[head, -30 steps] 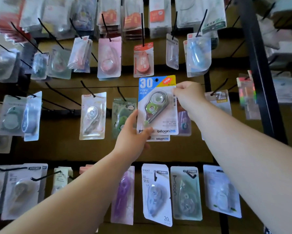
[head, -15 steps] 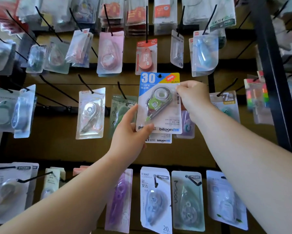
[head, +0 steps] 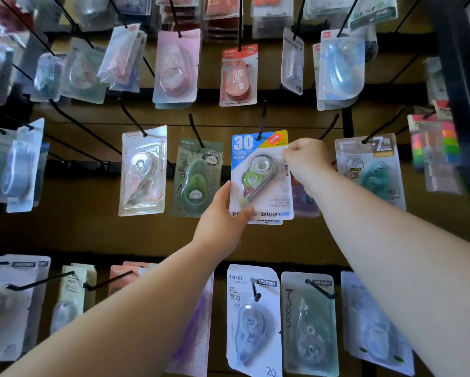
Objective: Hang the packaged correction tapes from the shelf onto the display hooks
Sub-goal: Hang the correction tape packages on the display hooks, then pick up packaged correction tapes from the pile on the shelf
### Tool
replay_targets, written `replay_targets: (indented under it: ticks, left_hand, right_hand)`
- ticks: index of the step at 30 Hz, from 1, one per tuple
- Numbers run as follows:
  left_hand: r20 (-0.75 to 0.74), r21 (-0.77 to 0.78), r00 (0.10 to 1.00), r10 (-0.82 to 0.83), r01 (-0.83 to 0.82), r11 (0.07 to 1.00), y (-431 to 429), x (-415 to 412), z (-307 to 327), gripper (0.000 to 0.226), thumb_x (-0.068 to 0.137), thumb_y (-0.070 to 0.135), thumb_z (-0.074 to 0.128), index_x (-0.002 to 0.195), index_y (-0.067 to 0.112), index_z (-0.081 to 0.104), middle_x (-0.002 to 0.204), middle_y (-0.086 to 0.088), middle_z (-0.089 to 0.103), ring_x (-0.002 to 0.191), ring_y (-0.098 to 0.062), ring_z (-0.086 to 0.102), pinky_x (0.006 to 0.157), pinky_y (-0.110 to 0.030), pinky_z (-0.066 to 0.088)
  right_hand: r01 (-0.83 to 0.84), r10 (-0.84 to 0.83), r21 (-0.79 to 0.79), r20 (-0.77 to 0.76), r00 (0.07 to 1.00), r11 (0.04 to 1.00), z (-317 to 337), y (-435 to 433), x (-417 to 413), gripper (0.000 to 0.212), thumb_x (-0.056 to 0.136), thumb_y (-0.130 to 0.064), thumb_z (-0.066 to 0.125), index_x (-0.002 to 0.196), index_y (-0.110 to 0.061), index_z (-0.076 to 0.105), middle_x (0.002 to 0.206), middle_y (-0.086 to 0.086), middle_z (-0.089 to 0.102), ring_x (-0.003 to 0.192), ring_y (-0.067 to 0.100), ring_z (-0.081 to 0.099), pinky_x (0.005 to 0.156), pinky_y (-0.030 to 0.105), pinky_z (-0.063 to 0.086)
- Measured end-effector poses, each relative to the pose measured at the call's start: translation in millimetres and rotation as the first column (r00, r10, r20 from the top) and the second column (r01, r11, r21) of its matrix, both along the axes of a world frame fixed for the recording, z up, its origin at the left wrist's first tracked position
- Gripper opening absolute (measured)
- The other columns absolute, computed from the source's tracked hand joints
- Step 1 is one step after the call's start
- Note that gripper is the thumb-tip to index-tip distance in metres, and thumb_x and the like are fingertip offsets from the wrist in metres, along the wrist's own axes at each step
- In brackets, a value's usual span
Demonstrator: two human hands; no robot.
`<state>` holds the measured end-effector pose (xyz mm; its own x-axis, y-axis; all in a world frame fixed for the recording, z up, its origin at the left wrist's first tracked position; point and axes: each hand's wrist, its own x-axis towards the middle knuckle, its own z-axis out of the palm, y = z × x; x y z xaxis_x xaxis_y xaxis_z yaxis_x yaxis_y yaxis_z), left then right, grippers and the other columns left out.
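Note:
A blue and white "bitoon" correction tape pack (head: 261, 175) marked "30" hangs in the middle row, with a black display hook (head: 262, 121) passing through its top hole. My left hand (head: 223, 221) pinches its lower left corner, thumb on the front. My right hand (head: 307, 159) grips its upper right edge. Another identical pack shows just behind its lower edge.
Rows of packaged correction tapes fill the brown pegboard: a green avocado pack (head: 197, 178) and a clear pack (head: 142, 170) to the left, a teal pack (head: 369, 170) to the right, an orange pack (head: 238, 74) above, a white pack (head: 253, 319) below. A black upright post (head: 462, 104) stands far right.
Both hands have pushed the blue pack back along the hook toward the board, and it now hangs on the hook. The view has shifted slightly upward.

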<state>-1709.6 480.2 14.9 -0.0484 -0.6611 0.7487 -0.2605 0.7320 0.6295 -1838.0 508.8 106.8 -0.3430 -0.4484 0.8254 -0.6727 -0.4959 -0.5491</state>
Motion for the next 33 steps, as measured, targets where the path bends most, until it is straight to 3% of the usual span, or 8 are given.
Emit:
replay_targets:
  ticks: [4,7,10,13,16,22,28,33]
  left_hand:
    - [0.069,-0.009,0.997,0.031,-0.03,0.999,-16.6,-2.6,-1.7,0.063,0.091,0.028,0.053,0.144,0.033,0.019,0.116,-0.007,0.063,0.057,-0.011,0.049,0.048,-0.024,0.041]
    - [0.065,-0.007,0.998,0.005,-0.005,1.0,-13.6,5.8,-9.5,0.054,0.091,0.025,0.053,0.139,0.031,0.03,0.091,0.005,0.059,0.066,-0.016,0.058,0.061,-0.03,0.05]
    - [0.025,0.033,0.998,0.059,-0.059,0.998,-0.8,20.5,-20.5,0.052,0.09,0.028,0.054,0.137,0.026,0.033,0.086,0.0,0.059,0.052,-0.012,0.052,0.046,-0.022,0.044]
    - [-0.099,0.033,0.995,0.008,-0.005,0.999,28.0,31.1,-25.6,0.033,0.09,0.024,0.054,0.122,0.019,0.048,0.076,0.001,0.061,0.036,-0.002,0.049,0.034,-0.014,0.04]
    - [-0.142,0.006,0.989,-0.051,0.052,0.999,69.3,41.8,-32.2,0.008,0.09,0.019,0.053,0.097,0.019,0.057,0.066,0.006,0.06,0.03,0.001,0.045,0.036,-0.013,0.04]
    - [-0.155,0.129,0.977,-0.15,0.17,0.977,149.4,75.5,-113.1,0.02,0.087,0.013,0.054,0.07,0.016,0.064,0.046,0.003,0.06,0.033,-0.004,0.044,0.035,-0.012,0.036]
    - [-0.156,0.495,0.974,-0.165,0.222,0.84,193.7,111.7,-258.4,0.02,0.083,0.001,0.059,0.063,0.002,0.065,0.045,-0.008,0.058,0.039,-0.012,0.048,0.039,-0.014,0.037]
    - [-0.048,0.766,0.998,-0.044,0.065,0.64,187.5,126.5,-398.8,0.022,0.083,-0.002,0.059,0.061,0.002,0.061,0.038,-0.004,0.054,0.029,-0.009,0.041,0.033,-0.013,0.033]
  right_hand:
    - [0.049,-0.049,0.06,-0.014,0.999,0.997,-6.5,-13.0,0.1,0.03,0.095,-0.018,0.041,0.114,-0.004,0.061,0.109,0.013,0.059,0.105,0.029,0.056,0.094,0.041,0.048]
    - [-0.005,0.004,0.156,0.009,1.0,0.988,-13.0,-9.3,0.1,0.025,0.095,-0.022,0.041,0.105,-0.006,0.058,0.081,0.009,0.058,0.088,0.032,0.064,0.08,0.043,0.056]
    - [0.038,-0.024,0.184,-0.075,0.997,0.982,-22.0,5.9,-1.8,0.02,0.093,-0.017,0.044,0.103,-0.008,0.058,0.088,0.01,0.061,0.079,0.026,0.064,0.065,0.035,0.055]
    - [0.09,-0.066,0.142,-0.164,0.984,0.986,-35.2,31.0,-0.6,0.016,0.091,-0.013,0.043,0.089,-0.009,0.058,0.087,0.009,0.059,0.081,0.025,0.06,0.069,0.037,0.055]
    - [0.06,-0.04,0.109,-0.178,0.983,0.992,-46.9,56.9,2.0,0.016,0.091,-0.012,0.043,0.084,-0.012,0.057,0.086,0.006,0.06,0.082,0.024,0.059,0.077,0.04,0.054]
    - [-0.199,0.259,0.305,-0.17,0.951,0.931,-113.9,119.3,14.2,0.027,0.09,-0.012,0.048,0.065,-0.021,0.053,0.055,-0.001,0.058,0.036,0.005,0.05,0.036,0.016,0.04]
    - [-0.396,0.52,0.674,0.02,0.854,0.624,-242.5,163.2,26.6,0.024,0.09,-0.008,0.05,0.067,-0.015,0.054,0.04,-0.004,0.057,0.032,0.006,0.05,0.033,0.016,0.04]
    - [-0.341,0.486,0.896,0.172,0.857,0.284,-380.9,155.0,25.6,0.025,0.091,-0.009,0.047,0.068,-0.017,0.052,0.045,-0.005,0.057,0.034,0.005,0.05,0.036,0.018,0.042]
